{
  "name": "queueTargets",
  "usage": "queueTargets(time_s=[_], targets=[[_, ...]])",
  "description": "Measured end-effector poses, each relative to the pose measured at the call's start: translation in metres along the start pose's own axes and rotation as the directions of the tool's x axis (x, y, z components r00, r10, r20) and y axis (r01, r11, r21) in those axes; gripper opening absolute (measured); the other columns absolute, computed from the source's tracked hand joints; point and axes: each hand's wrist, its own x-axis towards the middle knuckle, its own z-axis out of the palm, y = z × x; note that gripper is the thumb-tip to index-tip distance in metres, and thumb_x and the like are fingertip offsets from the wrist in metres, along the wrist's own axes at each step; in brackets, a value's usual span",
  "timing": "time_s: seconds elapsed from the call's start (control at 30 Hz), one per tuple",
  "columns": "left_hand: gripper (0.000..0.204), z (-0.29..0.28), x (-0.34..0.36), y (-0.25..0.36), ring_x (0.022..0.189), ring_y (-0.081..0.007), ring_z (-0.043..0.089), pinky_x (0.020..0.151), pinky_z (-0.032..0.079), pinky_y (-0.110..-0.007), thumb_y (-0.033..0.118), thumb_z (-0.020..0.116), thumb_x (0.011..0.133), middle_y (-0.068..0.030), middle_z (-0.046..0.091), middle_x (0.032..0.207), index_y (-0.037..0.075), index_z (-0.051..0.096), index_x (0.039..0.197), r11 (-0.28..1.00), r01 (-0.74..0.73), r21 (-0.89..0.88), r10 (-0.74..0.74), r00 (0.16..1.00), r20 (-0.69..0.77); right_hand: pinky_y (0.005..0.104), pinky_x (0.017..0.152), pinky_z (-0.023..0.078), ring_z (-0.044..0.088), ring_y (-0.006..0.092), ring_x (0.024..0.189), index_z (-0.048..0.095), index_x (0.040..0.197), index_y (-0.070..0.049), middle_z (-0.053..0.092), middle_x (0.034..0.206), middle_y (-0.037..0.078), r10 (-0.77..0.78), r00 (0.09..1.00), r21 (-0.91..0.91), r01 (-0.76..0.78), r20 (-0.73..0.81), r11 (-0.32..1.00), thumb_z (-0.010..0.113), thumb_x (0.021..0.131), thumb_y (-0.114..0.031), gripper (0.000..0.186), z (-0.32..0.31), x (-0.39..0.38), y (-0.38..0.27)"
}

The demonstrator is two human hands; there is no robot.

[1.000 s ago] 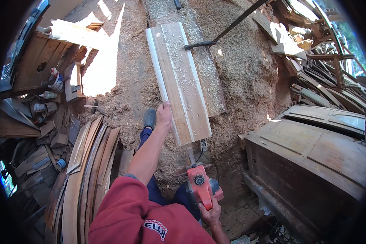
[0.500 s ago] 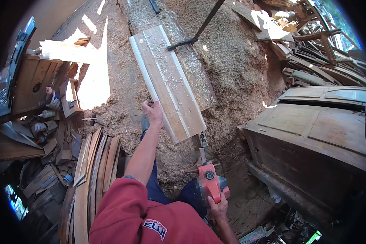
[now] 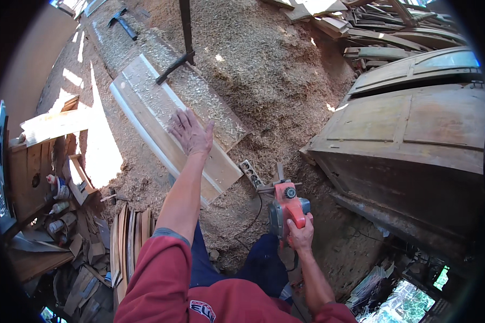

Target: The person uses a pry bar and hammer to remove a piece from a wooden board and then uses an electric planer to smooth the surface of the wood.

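My left hand lies flat, fingers spread, on a wide wooden board with pale stripes along it and shavings on top. The board rests at a slant on a shaving-covered bench. My right hand is wrapped round the handle of a red and grey electric planer, which is held off the board, to its lower right. A dark metal clamp bar reaches over the board's far right edge. A socket strip sits between the board's near end and the planer.
A hammer lies farther up the bench. An old wooden cabinet stands on the right. Stacked planks and scattered bottles are at the left. A power cord hangs near my legs. Wood shavings are heaped beyond the bench.
My left hand has moved from the board's left edge onto its top face and spread out. My right hand still holds the planer. The view has shifted, bringing the whole hammer into sight.
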Motion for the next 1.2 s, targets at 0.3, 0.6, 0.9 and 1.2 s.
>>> queueTargets(time_s=[0.3, 0.6, 0.9, 1.2], targets=[[0.084, 0.005, 0.004, 0.013, 0.153, -0.0347, 0.003, 0.121, -0.004, -0.057, 0.053, 0.051, 0.093, -0.0188, 0.013, 0.164, 0.004, 0.024, 0.156, 0.979, 0.04, 0.201, -0.027, 0.997, -0.069, 0.0518, 0.075, 0.048, 0.065, 0.0451, 0.085, 0.057, 0.106, -0.004, 0.065, 0.087, 0.025, -0.199, 0.976, -0.248, 0.172, -0.092, 0.954, 0.074, 0.083, -0.021, 0.033, 0.115, 0.268, 0.079], [0.083, 0.008, 0.005, 0.022, 0.152, -0.0392, 0.006, 0.121, -0.001, -0.056, 0.042, 0.057, 0.092, -0.0229, 0.015, 0.162, 0.003, 0.021, 0.156, 0.975, 0.009, 0.224, 0.003, 0.998, -0.056, 0.0523, 0.08, 0.049, 0.063, 0.0451, 0.099, 0.053, 0.127, -0.01, 0.066, 0.11, 0.023, -0.31, 0.947, -0.315, 0.271, -0.081, 0.91, 0.074, 0.083, -0.017, 0.049, 0.161, 0.384, 0.137], [0.084, 0.005, 0.007, 0.021, 0.152, -0.0393, 0.007, 0.121, -0.002, -0.056, 0.039, 0.058, 0.091, -0.0233, 0.016, 0.161, 0.002, 0.021, 0.156, 0.972, -0.002, 0.234, 0.014, 0.999, -0.051, 0.0545, 0.084, 0.048, 0.061, 0.0468, 0.103, 0.049, 0.118, -0.008, 0.066, 0.108, 0.022, -0.025, 0.997, -0.381, 0.053, 0.079, 0.923, 0.081, 0.077, -0.017, 0.053, 0.18, 0.371, 0.137], [0.083, 0.003, 0.009, 0.018, 0.152, -0.0381, 0.007, 0.121, -0.002, -0.056, 0.04, 0.058, 0.091, -0.0229, 0.016, 0.162, 0.001, 0.022, 0.155, 0.968, 0.004, 0.25, 0.007, 0.999, -0.04, 0.0508, 0.093, 0.049, 0.06, 0.0411, 0.11, 0.051, 0.122, -0.004, 0.063, 0.116, 0.019, 0.129, 0.978, -0.578, -0.01, 0.164, 0.816, 0.083, 0.073, -0.015, 0.06, 0.175, 0.367, 0.096]])
